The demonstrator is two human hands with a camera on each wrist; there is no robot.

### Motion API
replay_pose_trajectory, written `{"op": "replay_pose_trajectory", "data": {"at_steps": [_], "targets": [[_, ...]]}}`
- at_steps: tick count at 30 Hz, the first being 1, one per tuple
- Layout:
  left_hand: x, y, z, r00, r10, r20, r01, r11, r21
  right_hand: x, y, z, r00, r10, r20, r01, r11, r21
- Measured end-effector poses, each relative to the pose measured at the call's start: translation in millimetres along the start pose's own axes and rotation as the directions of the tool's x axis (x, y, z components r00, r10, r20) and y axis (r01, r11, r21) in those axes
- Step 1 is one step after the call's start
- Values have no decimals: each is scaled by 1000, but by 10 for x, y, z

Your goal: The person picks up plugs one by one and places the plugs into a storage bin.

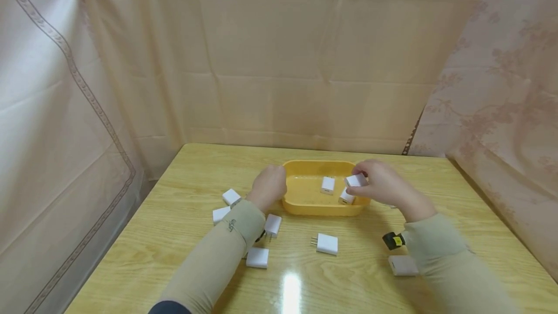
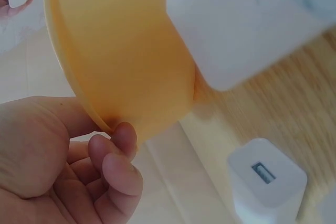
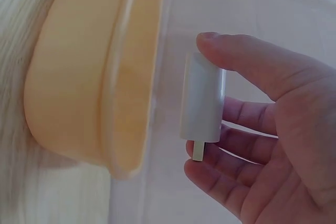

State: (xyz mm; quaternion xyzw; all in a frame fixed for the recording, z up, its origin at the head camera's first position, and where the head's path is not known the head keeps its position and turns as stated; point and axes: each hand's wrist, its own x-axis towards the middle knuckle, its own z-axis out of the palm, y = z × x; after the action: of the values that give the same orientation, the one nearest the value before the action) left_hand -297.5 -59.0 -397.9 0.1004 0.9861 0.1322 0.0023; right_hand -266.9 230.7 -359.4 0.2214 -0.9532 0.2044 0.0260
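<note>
A yellow plastic tray (image 1: 321, 210) stands on the table, and my left hand (image 1: 269, 187) grips its left rim. In the left wrist view the thumb and fingertips (image 2: 122, 174) pinch the tray's edge (image 2: 84, 95). My right hand (image 1: 388, 187) holds a white USB charger plug (image 1: 355, 180) over the tray's right end. The right wrist view shows this charger (image 3: 202, 98) between thumb and fingers, its metal prong pointing down in that view. Two more white chargers lie inside the tray, one near the middle (image 1: 328, 185) and one below the right hand (image 1: 346, 196).
Several white chargers lie on the wooden table (image 1: 348, 285): one in front of the tray (image 1: 327, 244), a group around the left forearm (image 1: 257, 258), and one beside the right sleeve (image 1: 403, 265). Cloth curtains (image 1: 279, 62) hang behind and on both sides.
</note>
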Motion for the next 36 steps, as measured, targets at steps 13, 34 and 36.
{"op": "replay_pose_trajectory", "data": {"at_steps": [13,34,36], "targets": [[3,3,8,1000,11,-5,-11,1000,0,206,-28,304,998,-3,60,2,1000,8],[-9,-2,8,1000,8,-4,-8,1000,-9,264,-75,453,995,-22,96,21,1000,10],[-12,-7,8,1000,10,-4,-10,1000,-10,263,-74,459,994,-38,98,37,999,19]]}}
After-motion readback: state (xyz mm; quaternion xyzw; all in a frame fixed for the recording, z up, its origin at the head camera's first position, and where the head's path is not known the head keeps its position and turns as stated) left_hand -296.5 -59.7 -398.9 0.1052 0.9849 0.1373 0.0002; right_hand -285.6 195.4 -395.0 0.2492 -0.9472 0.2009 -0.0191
